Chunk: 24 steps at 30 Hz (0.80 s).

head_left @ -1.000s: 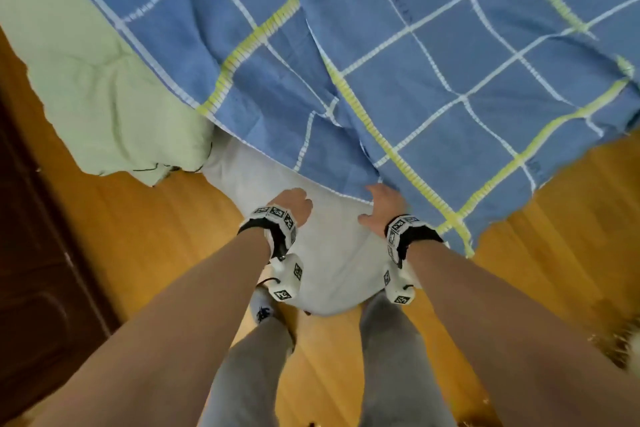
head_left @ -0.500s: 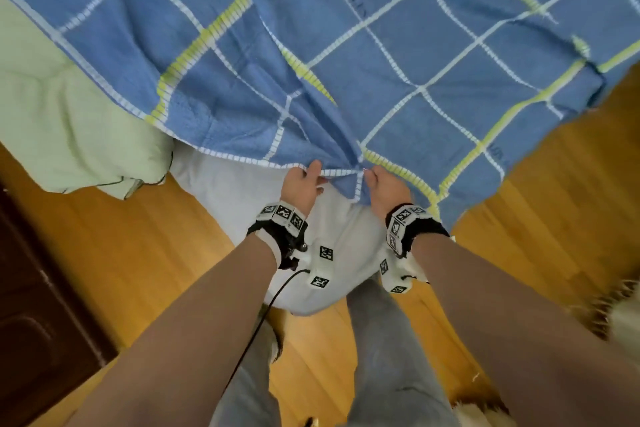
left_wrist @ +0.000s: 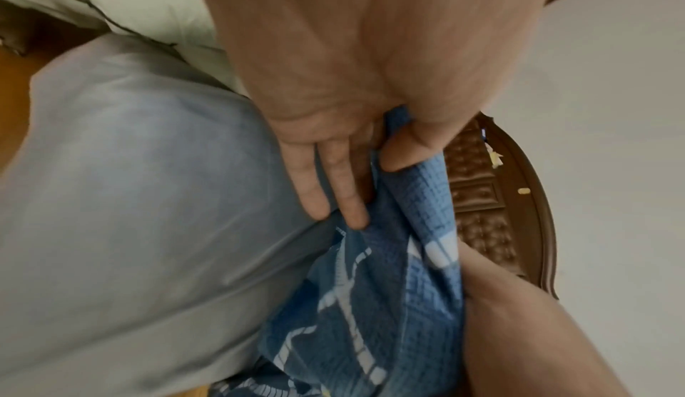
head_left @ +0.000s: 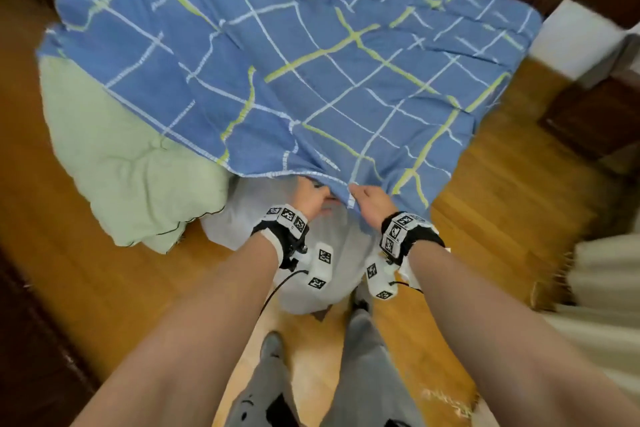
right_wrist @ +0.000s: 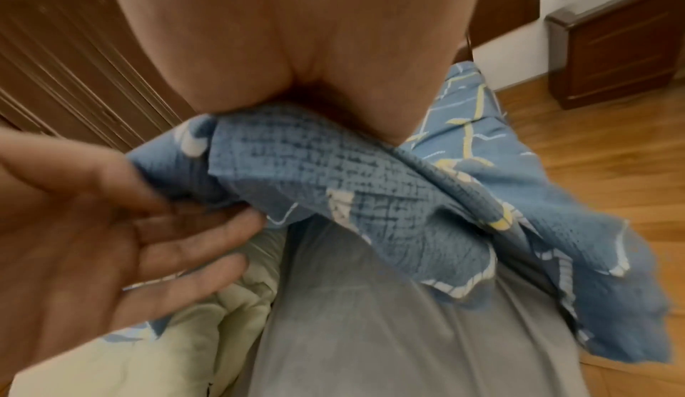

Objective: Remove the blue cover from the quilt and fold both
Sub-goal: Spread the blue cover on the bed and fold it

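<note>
Blue cover (head_left: 311,80), checked in white and yellow-green lines, spread rumpled over the bed with its near edge pinched by left hand (head_left: 313,198) and gripped by right hand (head_left: 372,204); the wrist views alone reveal its coarse weave.

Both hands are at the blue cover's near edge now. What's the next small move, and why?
Probably pull the edge toward you. The left hand and right hand both pinch the blue cover, which lies spread over the bed, while the green quilt shows only at the left.
</note>
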### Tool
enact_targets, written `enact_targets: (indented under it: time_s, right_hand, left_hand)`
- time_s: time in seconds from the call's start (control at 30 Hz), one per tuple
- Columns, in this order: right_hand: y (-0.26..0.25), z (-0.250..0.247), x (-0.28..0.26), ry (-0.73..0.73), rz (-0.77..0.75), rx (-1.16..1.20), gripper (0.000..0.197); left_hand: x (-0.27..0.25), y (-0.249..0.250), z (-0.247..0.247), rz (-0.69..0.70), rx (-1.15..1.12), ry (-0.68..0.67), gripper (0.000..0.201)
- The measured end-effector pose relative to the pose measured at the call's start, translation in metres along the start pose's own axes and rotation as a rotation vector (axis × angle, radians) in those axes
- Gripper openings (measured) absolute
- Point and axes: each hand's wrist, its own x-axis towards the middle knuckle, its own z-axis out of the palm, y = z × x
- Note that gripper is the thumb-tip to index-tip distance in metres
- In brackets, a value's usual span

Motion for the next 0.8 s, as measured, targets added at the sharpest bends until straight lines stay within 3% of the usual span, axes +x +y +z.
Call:
enact_targets:
  time_s: [0.1,0.2,0.27,0.47,0.67,0.8]
  right_hand:
    - [-0.012,0.002,-0.045,0.042,-0.026,0.114,0.038]
    - [-0.013,0.001,-0.071,0.089,-0.046,0.146,0.041]
    - [-0.009,0.000,-0.083,0.131,-0.073,0.135,0.046]
    - [0.004,-0.012,-0.126,0.371,-0.138,-0.152,0.035]
    - [0.004,-0.004,-0.158,0.354,-0.255,-0.204,0.031]
    - [0.014,0.005,-0.166,0.336,-0.219,-0.160,0.018]
  left_hand:
    - [-0.044,-0.005,0.000,-0.060,-0.049,-0.033,0.015]
    - [-0.069,-0.011,0.006,-0.014,-0.101,-0.038,0.014]
    - [-0.080,-0.016,0.009,0.016,-0.095,0.030,0.012]
    - [-0.122,-0.034,0.018,0.074,-0.051,0.231,0.030]
    - [-0.171,-0.043,0.012,0.226,-0.033,0.360,0.036]
    - [-0.202,-0.033,-0.005,0.287,-0.116,0.386,0.036]
